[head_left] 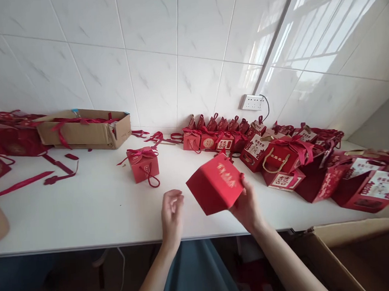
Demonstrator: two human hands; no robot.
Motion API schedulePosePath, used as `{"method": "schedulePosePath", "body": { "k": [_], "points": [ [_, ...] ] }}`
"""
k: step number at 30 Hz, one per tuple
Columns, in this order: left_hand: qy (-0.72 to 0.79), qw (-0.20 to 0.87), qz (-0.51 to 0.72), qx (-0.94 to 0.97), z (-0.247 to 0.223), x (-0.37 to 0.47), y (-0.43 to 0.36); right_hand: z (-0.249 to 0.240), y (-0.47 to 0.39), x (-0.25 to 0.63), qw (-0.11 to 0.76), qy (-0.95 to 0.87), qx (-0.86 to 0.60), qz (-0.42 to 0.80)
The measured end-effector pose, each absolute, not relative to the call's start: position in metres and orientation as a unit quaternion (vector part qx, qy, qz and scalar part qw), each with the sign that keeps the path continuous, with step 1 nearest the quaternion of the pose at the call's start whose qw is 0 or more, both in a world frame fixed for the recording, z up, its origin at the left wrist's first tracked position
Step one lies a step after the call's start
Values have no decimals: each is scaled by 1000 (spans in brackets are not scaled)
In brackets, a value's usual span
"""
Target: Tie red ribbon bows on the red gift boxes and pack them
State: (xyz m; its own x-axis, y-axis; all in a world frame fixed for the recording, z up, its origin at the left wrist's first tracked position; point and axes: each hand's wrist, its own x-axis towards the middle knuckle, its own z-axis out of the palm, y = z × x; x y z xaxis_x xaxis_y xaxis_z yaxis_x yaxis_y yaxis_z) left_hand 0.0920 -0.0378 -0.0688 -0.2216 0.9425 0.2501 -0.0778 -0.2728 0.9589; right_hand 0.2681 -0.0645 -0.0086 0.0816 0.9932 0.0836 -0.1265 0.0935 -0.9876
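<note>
Right of the upright red ribbon-tied card box (144, 165): one gold-lettered red card cube (212, 186), tilted; right hand (248, 205) grips it. Left hand (172, 214), nearer that box, empty, half-open; light pressure should prevent denting.

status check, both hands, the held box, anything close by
Left hand holding nothing, fingers partly curled. Right hand gripping red box, tilted, gold lettering showing. Ribboned box on table, just beyond left hand.
</note>
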Motion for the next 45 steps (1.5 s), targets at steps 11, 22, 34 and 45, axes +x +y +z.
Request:
{"method": "schedulePosePath", "body": {
  "k": [11, 22, 34, 45],
  "points": [
    [424, 308, 614, 590, -59, 76, -68, -31, -111, 247, 354, -705, -608, 92],
    [411, 338, 519, 669, -47, 73, -39, -15, -96, 267, 462, -665, -577, 103],
    [485, 351, 578, 554, -63, 74, -47, -12, -87, 269, 365, -729, -571, 93],
    [515, 412, 537, 526, -86, 74, -27, 10, 7, 400, 53, -460, -866, -186]
  ]
}}
